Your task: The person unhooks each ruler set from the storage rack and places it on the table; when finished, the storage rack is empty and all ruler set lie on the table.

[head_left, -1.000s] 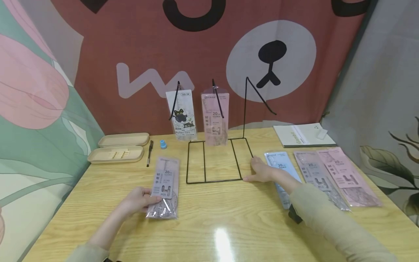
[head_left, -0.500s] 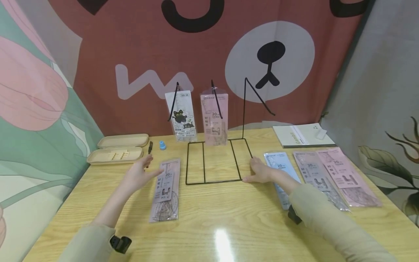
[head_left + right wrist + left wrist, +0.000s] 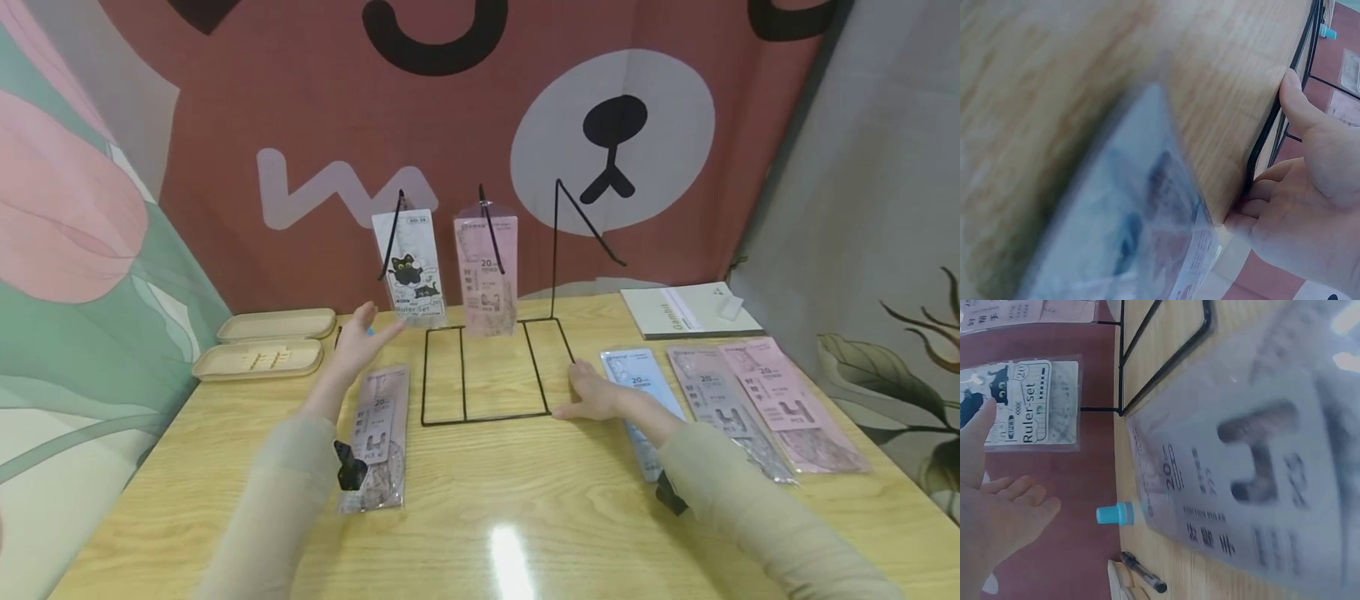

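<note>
My left hand (image 3: 365, 332) is open in the air, fingers straight, just left of the cat ruler-set pack (image 3: 408, 267) that hangs on the left hook of the black wire stand (image 3: 487, 417). It holds nothing; the left wrist view shows the same hand (image 3: 997, 506) near that pack (image 3: 1022, 403). A grey-pink ruler pack (image 3: 378, 433) lies flat on the table below my left forearm. A pink ruler pack (image 3: 486, 271) hangs on the middle hook, and the right hook (image 3: 588, 221) is bare. My right hand (image 3: 592, 392) rests on the stand's front right corner, thumb along the wire (image 3: 1272, 125).
An open beige pencil case (image 3: 270, 342) lies at the back left, with a pen (image 3: 1144, 581) and a blue cap (image 3: 1116, 514) beside it. Blue (image 3: 637, 392), grey (image 3: 720, 400) and pink (image 3: 787, 404) ruler packs lie to the right, behind them a notebook (image 3: 686, 310).
My left hand let go of the grey-pink pack on the table and moved up and away toward the hanging cat pack. The right hand stayed on the stand's base.
</note>
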Tool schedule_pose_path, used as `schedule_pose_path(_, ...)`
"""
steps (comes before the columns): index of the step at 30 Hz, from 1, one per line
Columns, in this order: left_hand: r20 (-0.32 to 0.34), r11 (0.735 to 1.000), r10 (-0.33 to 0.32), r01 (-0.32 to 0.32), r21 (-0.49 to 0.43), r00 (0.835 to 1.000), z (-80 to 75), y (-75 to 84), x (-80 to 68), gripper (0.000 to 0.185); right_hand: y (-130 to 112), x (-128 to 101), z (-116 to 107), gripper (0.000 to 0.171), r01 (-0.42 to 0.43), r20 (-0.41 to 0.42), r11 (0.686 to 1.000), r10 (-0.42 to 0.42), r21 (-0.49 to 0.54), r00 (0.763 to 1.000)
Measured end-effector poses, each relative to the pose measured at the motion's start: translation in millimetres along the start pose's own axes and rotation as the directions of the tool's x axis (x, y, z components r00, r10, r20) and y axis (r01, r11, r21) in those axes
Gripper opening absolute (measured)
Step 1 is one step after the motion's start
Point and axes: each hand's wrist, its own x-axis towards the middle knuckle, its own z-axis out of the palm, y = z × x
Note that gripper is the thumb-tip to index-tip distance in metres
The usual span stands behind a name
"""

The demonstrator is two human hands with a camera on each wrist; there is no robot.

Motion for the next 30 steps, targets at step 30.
schedule_pose_path(30, -0.038, 0.995, -0.009, 0.005, -0.096, 0.999, 34.5, 13.3, 33.2, 0.057, -2.8, -0.3, 1.3, 0.096, -0.016, 0.015, 1.000, 0.016, 0.010, 1.000)
